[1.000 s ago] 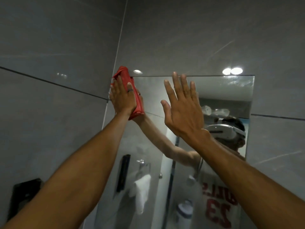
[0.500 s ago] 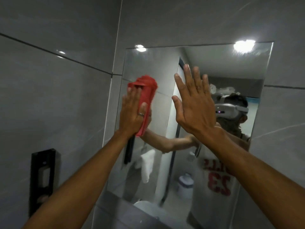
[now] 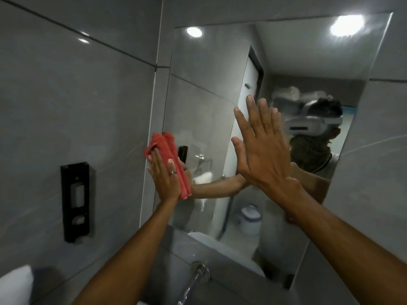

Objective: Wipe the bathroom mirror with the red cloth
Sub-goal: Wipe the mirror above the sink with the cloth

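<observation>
Pressing the red cloth flat against the mirror at its left edge, the left hand risks sliding off the glass onto the grey wall tile, since the cloth already overhangs that edge (only one view here, from the head). A bunched cloth could also slip out from under the palm. The left hand is spread flat, fingers straight, pinning the folded cloth to the glass. The right hand is wide open, fingers together, palm toward the mirror, holding nothing; whether it touches the glass I cannot tell.
</observation>
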{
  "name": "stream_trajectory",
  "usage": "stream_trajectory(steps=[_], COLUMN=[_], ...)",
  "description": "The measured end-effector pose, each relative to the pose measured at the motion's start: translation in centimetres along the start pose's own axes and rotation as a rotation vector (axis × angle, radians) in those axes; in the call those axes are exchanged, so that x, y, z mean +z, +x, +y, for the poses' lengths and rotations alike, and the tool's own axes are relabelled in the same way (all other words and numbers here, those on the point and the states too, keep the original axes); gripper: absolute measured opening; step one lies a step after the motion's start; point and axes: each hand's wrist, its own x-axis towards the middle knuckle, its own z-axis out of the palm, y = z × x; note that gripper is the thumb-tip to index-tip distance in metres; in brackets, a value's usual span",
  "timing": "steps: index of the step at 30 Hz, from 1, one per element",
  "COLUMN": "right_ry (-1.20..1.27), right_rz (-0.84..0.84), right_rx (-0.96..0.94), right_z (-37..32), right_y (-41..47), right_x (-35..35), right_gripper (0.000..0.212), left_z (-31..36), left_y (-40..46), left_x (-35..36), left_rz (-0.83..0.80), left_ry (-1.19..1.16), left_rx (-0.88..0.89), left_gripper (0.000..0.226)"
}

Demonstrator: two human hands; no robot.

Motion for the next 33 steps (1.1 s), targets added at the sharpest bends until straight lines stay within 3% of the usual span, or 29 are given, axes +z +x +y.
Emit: stream_trajectory(steps=[2,6,7,9,11,14,16,25,28,33], right_ry=[0.024,0.049,0.055,0.077,0.091,0.098,0.082,0.036,0.003,-0.062], right_rz=[-0.041,-0.095,-0.088,-0.077,-0.092,-0.087,-0.051,-0.06,-0.051,-0.09], right_rx=[-0.007,-0.118,-0.128,-0.113,-0.084,-0.075,-0.075,0.054,0.073,0.136], right_z=[-0.6,-2.1,-2.2,-2.2,-1.8,-0.8,0.3,6.4,8.0,10.3], right_y=[-1.8,-6.6,-7.6,-9.3,-11.0,-13.3,-15.0,-20.3,-21.8,-23.9], right_x=[-0.1,0.6,0.8,1.1,1.2,1.1,0.9,-1.8,-3.1,-5.3], right_gripper=[0.068,0.066,0.065,0.064,0.064,0.064,0.063,0.059,0.057,0.059], left_z=[-0.4,-5.1,-6.1,-6.8,-7.1,-8.4,-8.7,-3.7,-1.3,2.2], left_y=[-2.8,-9.0,-9.2,-8.5,-7.9,-7.6,-8.4,-19.4,-24.2,-31.3], left_x=[0.3,-1.2,-1.6,-1.7,-1.4,-0.8,-0.2,5.9,8.4,10.6], left_rz=[0.006,-0.362,-0.346,-0.152,-0.043,0.059,0.075,-0.125,-0.12,-0.261], left_ry=[-0.018,-0.04,-0.029,0.07,0.106,-0.001,-0.023,0.227,0.252,0.247], left_rx=[-0.1,0.07,0.057,0.037,0.02,-0.236,-0.27,0.373,0.516,0.685], left_gripper=[0.07,0.074,0.075,0.076,0.062,0.062,0.065,0.069,0.066,0.068])
